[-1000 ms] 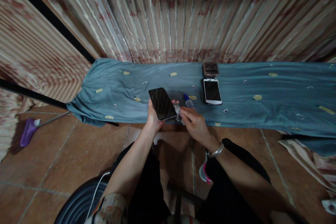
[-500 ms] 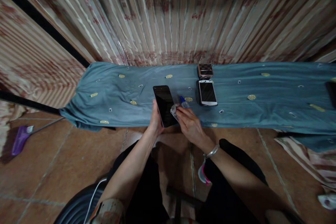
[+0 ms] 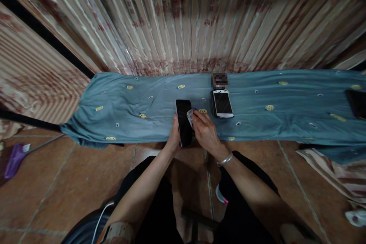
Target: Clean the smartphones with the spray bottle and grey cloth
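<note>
My left hand [image 3: 174,136] is closed round the left side and lower end of a black smartphone [image 3: 184,127], held up near the bench's front edge with its dark screen towards me. My right hand [image 3: 206,131] pinches a small whitish crumpled cloth or wipe [image 3: 190,115] against the phone's right edge. Just past my right fingers shows the blue tip of a small bottle [image 3: 195,109], the rest of it hidden behind the hand. A white phone [image 3: 223,104] lies to the right on something dark.
A blue-green patterned cloth [image 3: 154,129] covers the long bench. Behind the white phone stands a small box [image 3: 220,80], blurred out. A dark object [image 3: 357,103] lies at the far right. Striped curtains [image 3: 177,19] hang behind. On the tiled floor sits a purple broom or dustpan [image 3: 14,160].
The black phone has turned more upright and shifted slightly right and down in view. My right hand stays with the wipe at its edge, now covering most of the bottle.
</note>
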`<action>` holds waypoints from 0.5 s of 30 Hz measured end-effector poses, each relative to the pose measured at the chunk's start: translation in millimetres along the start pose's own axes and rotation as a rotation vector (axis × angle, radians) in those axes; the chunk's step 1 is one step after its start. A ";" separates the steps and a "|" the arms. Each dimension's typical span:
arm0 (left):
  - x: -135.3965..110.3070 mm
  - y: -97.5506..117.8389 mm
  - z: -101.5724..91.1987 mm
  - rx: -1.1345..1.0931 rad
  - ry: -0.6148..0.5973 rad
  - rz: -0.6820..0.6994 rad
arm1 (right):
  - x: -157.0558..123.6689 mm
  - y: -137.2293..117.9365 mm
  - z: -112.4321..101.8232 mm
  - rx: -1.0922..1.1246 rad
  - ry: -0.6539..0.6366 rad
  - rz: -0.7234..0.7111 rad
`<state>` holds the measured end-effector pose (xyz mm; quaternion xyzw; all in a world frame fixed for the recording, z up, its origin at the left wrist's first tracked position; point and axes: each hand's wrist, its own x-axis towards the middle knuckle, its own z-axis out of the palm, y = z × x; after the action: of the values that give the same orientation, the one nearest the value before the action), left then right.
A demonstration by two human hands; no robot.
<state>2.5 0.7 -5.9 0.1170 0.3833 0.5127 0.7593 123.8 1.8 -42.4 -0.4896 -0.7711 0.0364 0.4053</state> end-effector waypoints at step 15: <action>-4.2 -11.8 -5.0 0.197 0.058 -0.158 | 7.0 11.7 -1.3 -0.087 0.096 -0.012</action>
<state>6.4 -9.3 -14.2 0.1453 0.4618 0.4142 0.7707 131.8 12.9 -42.7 -0.5031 -0.7547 -0.0230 0.4204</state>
